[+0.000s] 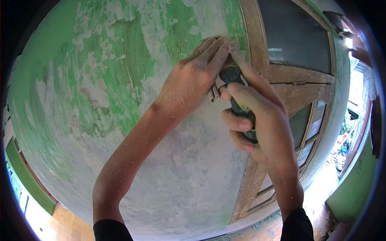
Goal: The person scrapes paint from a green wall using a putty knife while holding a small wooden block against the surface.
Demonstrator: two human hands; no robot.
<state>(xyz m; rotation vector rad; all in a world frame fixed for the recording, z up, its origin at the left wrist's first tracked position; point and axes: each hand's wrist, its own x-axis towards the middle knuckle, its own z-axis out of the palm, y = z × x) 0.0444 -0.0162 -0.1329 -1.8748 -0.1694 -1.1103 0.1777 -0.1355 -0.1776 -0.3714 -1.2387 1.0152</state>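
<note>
A wall (161,168) with patchy, peeling green paint fills the middle of the view. My right hand (257,108) is closed around the dark handle of a hand tool (232,75), which points up toward the wall. My left hand (197,70) lies just left of it, its fingers stretched up and pressed together at the tool's upper end. The tool's working end is mostly hidden behind my fingers. Small pale flecks dot my left hand and forearm. Below the left palm a short, folded grey-brown piece (214,93) shows.
A worn wooden frame (257,40) with dark glass panes (297,36) stands right of the hands. Farther right is a bright opening with clutter outside. Tiled floor (70,225) shows at the lower left, beside a green wall edge (30,178).
</note>
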